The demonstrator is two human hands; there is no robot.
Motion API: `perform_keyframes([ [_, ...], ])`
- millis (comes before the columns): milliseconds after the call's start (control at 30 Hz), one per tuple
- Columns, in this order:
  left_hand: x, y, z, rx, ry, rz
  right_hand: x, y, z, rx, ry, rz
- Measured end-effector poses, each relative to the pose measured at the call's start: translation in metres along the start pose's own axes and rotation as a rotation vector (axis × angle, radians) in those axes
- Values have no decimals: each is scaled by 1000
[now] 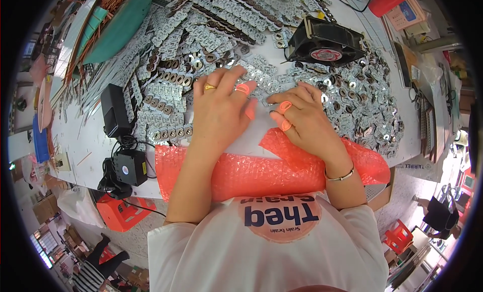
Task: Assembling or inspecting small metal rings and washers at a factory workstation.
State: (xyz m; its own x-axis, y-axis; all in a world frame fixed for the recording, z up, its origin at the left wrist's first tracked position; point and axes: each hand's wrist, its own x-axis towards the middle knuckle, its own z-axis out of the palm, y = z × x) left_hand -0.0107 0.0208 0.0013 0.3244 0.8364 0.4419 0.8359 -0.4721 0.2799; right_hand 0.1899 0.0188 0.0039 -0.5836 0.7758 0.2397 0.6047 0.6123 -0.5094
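Small flat silvery metal pieces point(259, 70) lie in a heap in front of both hands, some with round brown centres. My left hand point(219, 108) rests at the near edge of this heap, fingers bent but apart, fingertips over the pieces. It wears a yellow ring and orange finger covers. Beside it, my right hand point(304, 116) points leftward with its fingers curled together; whatever is between their tips is too small to make out. Orange covers sit on its fingers too, and a bracelet point(340, 177) is on the wrist. Red bubble wrap point(266, 173) lies beneath my forearms along the table edge.
A black fan point(327, 43) stands among the pieces at the back right. To the left are a black power adapter point(114, 111), another black box point(130, 167) with coiled cables, and a green basin point(121, 30). Joined strips of pieces point(211, 12) cover the far table. Red stools stand on the floor.
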Motion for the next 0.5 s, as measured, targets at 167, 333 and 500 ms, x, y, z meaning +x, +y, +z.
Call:
perform_keyframes([
  [167, -2, 1, 8, 48, -31, -31, 1, 3, -1, -5, 27, 11],
  [333, -4, -4, 11, -90, 55, 26, 2, 6, -4, 3, 49, 33],
  [500, -7, 11, 11, -661, 97, -193, -1, 8, 3, 576, 155, 213],
])
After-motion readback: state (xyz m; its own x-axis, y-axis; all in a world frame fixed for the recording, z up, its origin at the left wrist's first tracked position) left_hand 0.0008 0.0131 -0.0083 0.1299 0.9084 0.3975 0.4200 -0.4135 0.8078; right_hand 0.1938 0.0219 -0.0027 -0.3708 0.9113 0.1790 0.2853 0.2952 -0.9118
